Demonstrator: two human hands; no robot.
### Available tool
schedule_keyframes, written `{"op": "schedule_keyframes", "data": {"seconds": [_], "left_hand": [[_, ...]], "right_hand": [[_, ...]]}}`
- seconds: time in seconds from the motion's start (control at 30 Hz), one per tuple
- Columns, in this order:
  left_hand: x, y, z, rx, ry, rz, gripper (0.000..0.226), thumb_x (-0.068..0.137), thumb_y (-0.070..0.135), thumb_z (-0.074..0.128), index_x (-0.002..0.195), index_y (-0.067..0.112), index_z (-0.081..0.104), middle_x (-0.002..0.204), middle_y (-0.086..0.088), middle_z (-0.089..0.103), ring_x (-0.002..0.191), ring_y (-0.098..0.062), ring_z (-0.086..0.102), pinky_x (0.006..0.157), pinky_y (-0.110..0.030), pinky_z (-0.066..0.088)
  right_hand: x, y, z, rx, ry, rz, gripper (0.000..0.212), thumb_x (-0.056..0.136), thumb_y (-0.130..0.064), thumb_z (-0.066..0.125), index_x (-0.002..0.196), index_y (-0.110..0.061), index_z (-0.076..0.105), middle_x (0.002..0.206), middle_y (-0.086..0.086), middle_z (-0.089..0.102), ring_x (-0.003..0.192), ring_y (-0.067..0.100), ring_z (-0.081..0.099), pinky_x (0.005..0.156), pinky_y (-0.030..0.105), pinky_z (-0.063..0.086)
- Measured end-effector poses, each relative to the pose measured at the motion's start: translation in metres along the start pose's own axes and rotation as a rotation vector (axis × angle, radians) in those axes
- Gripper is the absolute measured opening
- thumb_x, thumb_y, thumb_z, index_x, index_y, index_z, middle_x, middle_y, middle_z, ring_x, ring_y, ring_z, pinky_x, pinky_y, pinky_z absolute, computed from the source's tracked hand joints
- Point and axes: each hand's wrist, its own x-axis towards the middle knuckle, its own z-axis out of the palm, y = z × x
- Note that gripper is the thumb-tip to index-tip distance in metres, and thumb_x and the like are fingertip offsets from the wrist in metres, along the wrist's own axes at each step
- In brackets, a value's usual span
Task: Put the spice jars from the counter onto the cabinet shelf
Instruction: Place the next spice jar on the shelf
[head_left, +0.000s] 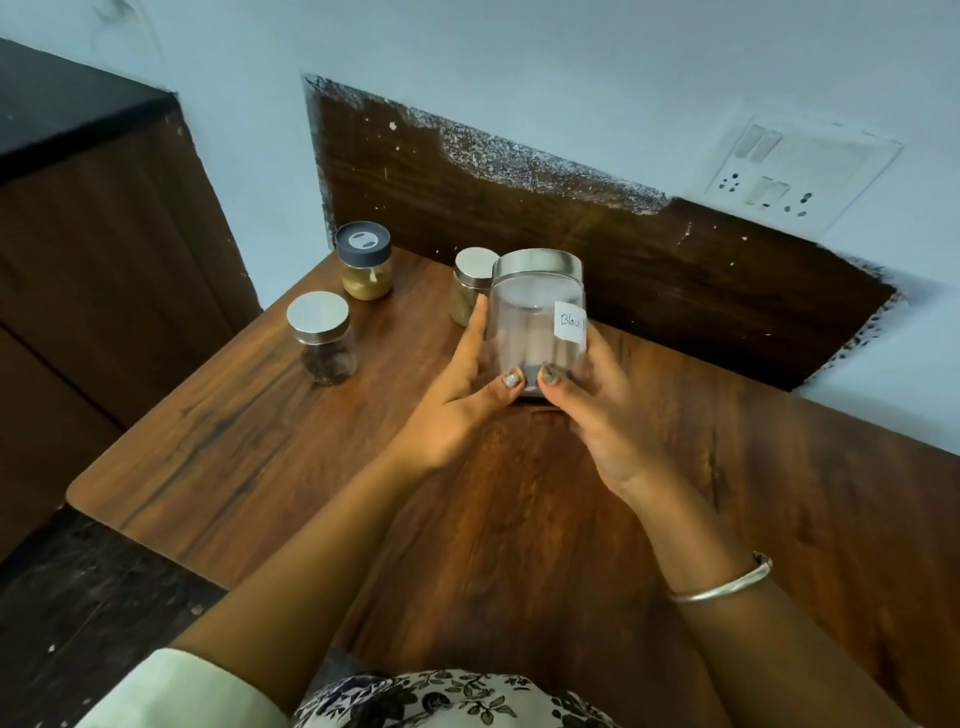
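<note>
A large clear jar (530, 317) with a steel lid and a white paper label stands at the middle of the wooden counter (260, 441). My left hand (462, 400) grips its left side and my right hand (597, 410) its right side, thumbs on the near face. Behind it, partly hidden, stands a small steel-lidded jar (470, 283) of brownish spice. Farther left are a grey-lidded jar (364, 262) of yellow-brown powder and a steel-lidded jar (323, 338) with dark contents.
A dark wooden cabinet (104, 249) with a black top stands left of the counter, across a narrow gap. A brown backsplash panel (519, 197) runs behind the jars. A white switch and socket plate (795, 174) is on the wall at the right.
</note>
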Motion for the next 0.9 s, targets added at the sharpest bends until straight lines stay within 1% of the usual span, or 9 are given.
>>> {"op": "schedule_keyframes", "data": {"seconds": [0.1,0.2,0.27,0.3,0.4,0.53,0.63,0.77,0.9], "left_hand": [[0.002,0.001,0.009,0.079,-0.019,0.026,0.082,0.085,0.031,0.055,0.145,0.039,0.000,0.151,-0.005,0.033,0.135,-0.022,0.041,0.105,-0.049,0.042],[0.006,0.004,0.025,0.133,-0.027,0.052,0.073,0.090,0.016,0.046,0.145,0.032,0.000,0.142,0.002,0.043,0.124,-0.012,0.052,0.097,-0.032,0.049],[0.008,0.008,0.036,0.141,-0.033,0.070,0.070,0.092,0.008,0.042,0.144,0.031,0.001,0.135,0.009,0.046,0.119,-0.004,0.054,0.093,-0.023,0.050],[0.009,0.011,0.043,0.138,-0.039,0.080,0.069,0.092,0.007,0.041,0.144,0.032,0.003,0.136,0.010,0.045,0.121,-0.004,0.053,0.095,-0.025,0.050],[0.012,0.018,0.063,0.138,-0.065,0.093,0.068,0.091,0.018,0.044,0.143,0.038,0.005,0.144,0.010,0.042,0.130,-0.009,0.046,0.107,-0.040,0.041],[0.022,0.030,0.097,0.223,-0.113,0.155,0.086,0.087,0.021,0.058,0.148,0.030,-0.002,0.130,0.040,0.039,0.126,0.007,0.045,0.107,-0.030,0.042],[0.034,0.040,0.122,0.226,-0.143,0.206,0.090,0.087,0.020,0.061,0.148,0.026,-0.004,0.133,0.025,0.044,0.124,0.000,0.049,0.102,-0.025,0.044],[0.054,0.060,0.158,0.263,-0.172,0.299,0.093,0.081,0.037,0.061,0.149,0.026,-0.002,0.127,0.011,0.048,0.115,-0.013,0.058,0.096,-0.029,0.050],[0.083,0.083,0.190,0.346,-0.164,0.413,0.091,0.078,0.046,0.059,0.147,0.034,0.002,0.126,-0.005,0.045,0.112,-0.017,0.055,0.095,-0.034,0.051]], "right_hand": [[-0.008,-0.003,-0.012,-0.110,0.100,-0.064,0.092,0.068,-0.049,0.076,0.145,-0.035,0.029,0.142,-0.001,0.047,0.131,0.017,0.047,0.106,0.052,0.040],[-0.021,-0.009,-0.029,-0.121,0.157,-0.065,0.084,0.067,-0.044,0.073,0.139,-0.046,0.031,0.137,-0.006,0.051,0.127,0.012,0.050,0.107,0.048,0.041],[-0.029,-0.013,-0.040,-0.126,0.186,-0.045,0.091,0.067,-0.040,0.075,0.146,-0.035,0.027,0.131,-0.011,0.055,0.122,0.010,0.053,0.105,0.046,0.043],[-0.034,-0.015,-0.047,-0.128,0.199,-0.040,0.093,0.069,-0.035,0.075,0.147,-0.030,0.026,0.128,-0.012,0.056,0.120,0.010,0.055,0.105,0.044,0.044],[-0.047,-0.023,-0.066,-0.124,0.249,-0.041,0.097,0.069,-0.030,0.080,0.148,-0.024,0.024,0.124,-0.010,0.059,0.116,0.010,0.058,0.103,0.044,0.046],[-0.063,-0.033,-0.090,-0.173,0.327,-0.069,0.089,0.071,-0.021,0.079,0.146,-0.021,0.031,0.134,-0.005,0.056,0.122,0.011,0.054,0.102,0.042,0.047],[-0.072,-0.045,-0.111,-0.192,0.387,-0.113,0.082,0.074,-0.015,0.078,0.143,-0.024,0.036,0.136,-0.005,0.054,0.124,0.011,0.052,0.101,0.036,0.049],[-0.084,-0.068,-0.142,-0.144,0.472,-0.201,0.079,0.072,0.003,0.075,0.135,-0.028,0.039,0.132,-0.006,0.053,0.122,0.010,0.053,0.080,0.010,0.051],[-0.084,-0.093,-0.178,-0.145,0.532,-0.269,0.080,0.069,0.004,0.077,0.135,-0.023,0.041,0.134,0.000,0.054,0.124,0.012,0.052,0.080,0.007,0.050]]}}
